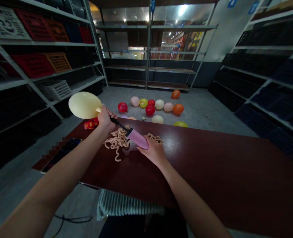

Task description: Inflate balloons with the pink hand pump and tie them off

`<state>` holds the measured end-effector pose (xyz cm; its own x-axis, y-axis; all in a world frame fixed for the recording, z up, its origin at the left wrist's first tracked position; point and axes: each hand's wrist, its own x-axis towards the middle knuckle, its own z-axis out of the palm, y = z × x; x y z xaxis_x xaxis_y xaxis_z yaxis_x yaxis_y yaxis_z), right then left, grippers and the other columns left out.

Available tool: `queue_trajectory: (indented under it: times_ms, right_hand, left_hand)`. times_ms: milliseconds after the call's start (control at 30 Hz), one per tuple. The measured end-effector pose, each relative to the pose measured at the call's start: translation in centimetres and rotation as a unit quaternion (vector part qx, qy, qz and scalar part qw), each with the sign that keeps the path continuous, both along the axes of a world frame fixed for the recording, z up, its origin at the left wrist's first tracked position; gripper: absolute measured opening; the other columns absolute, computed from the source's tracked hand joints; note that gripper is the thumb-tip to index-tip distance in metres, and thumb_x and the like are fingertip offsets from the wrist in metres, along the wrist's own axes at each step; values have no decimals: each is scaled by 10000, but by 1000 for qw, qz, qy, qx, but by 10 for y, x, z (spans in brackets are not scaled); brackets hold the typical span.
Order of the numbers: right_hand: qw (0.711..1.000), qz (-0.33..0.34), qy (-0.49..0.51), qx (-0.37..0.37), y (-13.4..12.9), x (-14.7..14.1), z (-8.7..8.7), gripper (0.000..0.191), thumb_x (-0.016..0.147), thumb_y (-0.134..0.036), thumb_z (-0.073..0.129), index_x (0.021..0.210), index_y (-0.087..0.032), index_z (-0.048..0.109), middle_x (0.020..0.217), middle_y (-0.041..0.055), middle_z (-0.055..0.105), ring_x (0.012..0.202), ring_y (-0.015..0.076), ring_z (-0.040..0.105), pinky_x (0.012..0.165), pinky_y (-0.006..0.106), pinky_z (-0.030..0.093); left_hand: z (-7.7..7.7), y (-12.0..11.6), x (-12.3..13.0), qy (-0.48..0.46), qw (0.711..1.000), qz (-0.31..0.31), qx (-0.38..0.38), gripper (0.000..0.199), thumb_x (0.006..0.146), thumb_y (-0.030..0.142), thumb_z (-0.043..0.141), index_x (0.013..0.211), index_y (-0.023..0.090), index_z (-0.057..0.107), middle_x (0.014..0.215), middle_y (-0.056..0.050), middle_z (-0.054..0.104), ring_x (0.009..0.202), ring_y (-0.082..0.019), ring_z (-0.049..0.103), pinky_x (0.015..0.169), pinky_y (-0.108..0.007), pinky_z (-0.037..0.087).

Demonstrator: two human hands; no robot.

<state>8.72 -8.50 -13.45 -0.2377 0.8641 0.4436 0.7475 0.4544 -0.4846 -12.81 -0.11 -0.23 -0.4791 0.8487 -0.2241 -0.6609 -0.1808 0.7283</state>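
Shelving (148, 39) spans the far side, with table (211, 158) in front of us. Balloons on the floor (150, 110) lie between the two. The pale yellow balloon (84, 105) is inflated and off to our left, above the table's far-left corner, its neck (98, 109) at our left hand (105, 119). The pump (138, 138) slants across the near side of the balloons, above the tabletop, pink barrel toward our right hand (155, 151), black rod running to the left.

Grip: left fingers are closed around the balloon neck and the pump's black end (the actual join is hidden, so we can't tell how well it seats). Right hand is closed around the barrel's outer end, no visible gap.

For clean strokes, we want both hands on one line with the rod, so nothing bends or pulls sideways. Left pinch firm at the neck to limit leaks, light enough not to choke airflow. Right side does the moving, smooth and even; we watch the skin for tightness. Tan curly strands (119, 138) lie under the rod, so we work above them.
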Motion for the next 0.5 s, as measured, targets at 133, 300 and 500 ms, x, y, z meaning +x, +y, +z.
queue_trajectory:
  times_ms: [133,300,500]
  right_hand:
    - [1000,23,-2,6,-5,-3,2,479,847,-415,743,1275,-241,620,1172,83,747,1020,251,723,909,357,537]
    - [998,39,49,2,-5,-8,-2,521,839,-409,754,1304,-235,597,1229,95,729,1061,252,721,920,355,544]
    - [991,15,127,-43,5,-1,-6,505,803,-438,747,1253,-257,604,1115,58,747,976,253,722,844,353,551]
  left_hand:
    - [29,-8,-37,2,1000,26,10,479,1066,384,427,645,205,285,428,82,274,308,-56,268,356,-180,265]
    - [72,-19,-46,46,995,17,82,507,1033,391,511,623,202,280,417,65,269,316,-64,255,347,-195,277]
    - [102,-13,14,119,976,-42,175,547,1008,492,556,600,212,323,411,56,256,333,-84,268,358,-225,285]
